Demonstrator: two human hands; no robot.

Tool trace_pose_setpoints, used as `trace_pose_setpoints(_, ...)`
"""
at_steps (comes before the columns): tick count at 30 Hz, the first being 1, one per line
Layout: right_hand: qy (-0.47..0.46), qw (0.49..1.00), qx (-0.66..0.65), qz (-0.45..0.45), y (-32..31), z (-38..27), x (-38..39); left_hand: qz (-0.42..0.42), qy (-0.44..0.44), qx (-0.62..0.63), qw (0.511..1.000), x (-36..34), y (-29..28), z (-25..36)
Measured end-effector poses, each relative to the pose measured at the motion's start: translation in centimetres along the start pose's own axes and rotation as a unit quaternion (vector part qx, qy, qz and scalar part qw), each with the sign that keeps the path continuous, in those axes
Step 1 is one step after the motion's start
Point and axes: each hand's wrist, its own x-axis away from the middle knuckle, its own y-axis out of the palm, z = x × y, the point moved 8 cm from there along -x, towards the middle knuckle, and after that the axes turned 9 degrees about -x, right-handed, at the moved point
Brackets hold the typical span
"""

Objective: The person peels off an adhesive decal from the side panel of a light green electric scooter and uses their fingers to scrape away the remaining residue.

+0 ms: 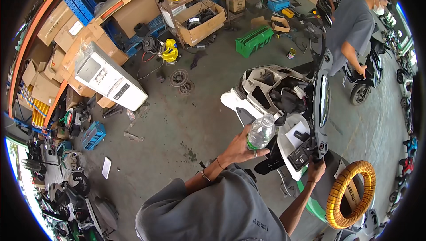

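Just beside the partly stripped white scooter point(235, 101), the left hand point(239, 148) wraps around a bottle point(262, 130) — clear, shiny plastic, its rounded shoulder narrowing to a neck that points up and away, with green showing near the base. The right hand point(316, 171) closes around the near end of the dark handlebar point(316, 107).

Left forearm point(214, 168): bare below the elbow, slanting toward 2 o'clock
Left wrist point(224, 160): roughly in line with the forearm
Left hand point(243, 149): at 5 o'clock from the view's centre, fingers bent round in a hold, tips toward 3 o'clock
Right forearm point(298, 207): bare, rising toward 1 o'clock
Right hand point(315, 170): at 4 o'clock, fingers curled in a grip, underside hidden
Torso point(213, 210): at 6 o'clock
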Motion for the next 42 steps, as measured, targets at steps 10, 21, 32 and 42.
trace_pose_setpoints(10, 0.001, 1.000, -0.008, -0.010, 0.1, -0.5, 0.1, 0.089, 0.021, 0.146, 0.985, -0.3, -1.7, -2.3)
trace_pose_setpoints(21, 0.002, 0.999, 0.034, -0.004, 0.6, 2.3, -0.9, 0.060, 0.014, 0.352, 0.934, -0.3, 2.8, -4.9)
trace_pose_setpoints(32, 0.030, 0.999, 0.041, -0.015, 0.2, 2.2, -0.7, 0.043, 0.043, 0.266, 0.962, -2.4, 3.6, -3.0)
trace_pose_setpoints(42, 0.035, 0.998, 0.036, -0.025, 0.1, 2.0, -0.7, 0.003, 0.039, 0.190, 0.981, -3.0, 4.7, -3.4)
